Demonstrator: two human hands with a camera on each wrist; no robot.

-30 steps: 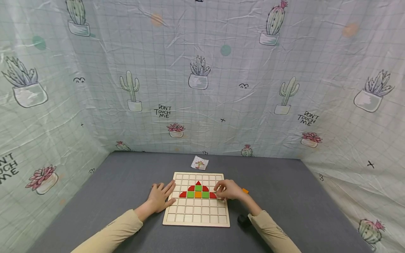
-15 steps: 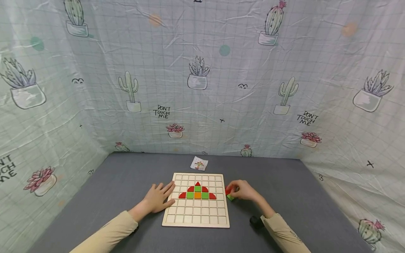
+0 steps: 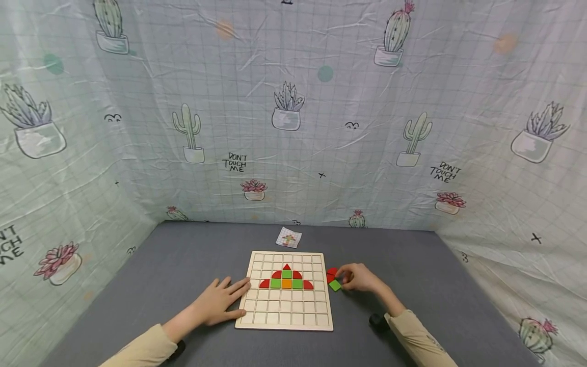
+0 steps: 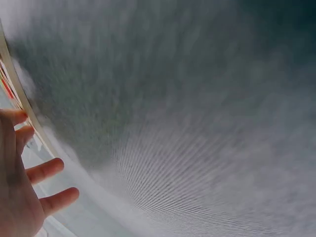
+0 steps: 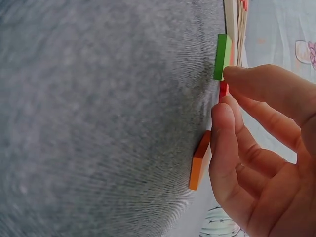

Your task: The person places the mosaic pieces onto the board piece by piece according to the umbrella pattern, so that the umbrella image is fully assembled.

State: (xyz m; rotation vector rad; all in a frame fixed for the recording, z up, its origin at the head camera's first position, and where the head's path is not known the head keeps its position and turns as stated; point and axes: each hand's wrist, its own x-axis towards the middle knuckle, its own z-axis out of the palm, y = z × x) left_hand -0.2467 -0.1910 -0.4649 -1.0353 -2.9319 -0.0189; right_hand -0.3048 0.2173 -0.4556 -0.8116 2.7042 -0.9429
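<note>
A light wooden grid board (image 3: 284,321) lies on the grey table. On it sit green squares, an orange square (image 3: 286,284), red rounded pieces and a red triangle (image 3: 287,266). My left hand (image 3: 214,304) lies spread at the board's left edge, fingertips touching it. Right of the board, my right hand (image 3: 361,278) hovers low over loose tiles, its fingers loosely bent. Red tiles (image 3: 331,274) and a green square tile (image 3: 335,285) lie by its fingertips. In the right wrist view, one fingertip meets or nearly meets the green tile (image 5: 222,57); nothing shows between the fingers.
A small paper card (image 3: 289,237) with a coloured tile pattern lies behind the board. An orange tile (image 5: 199,160) is beneath the right hand, hidden in the head view. A black device (image 3: 378,322) is at the right wrist. Patterned cloth (image 3: 293,193) encloses the table.
My right hand has moved from the board's right edge to the loose tiles, uncovering red and green ones. My left hand has slid slightly toward me along the board's left edge.
</note>
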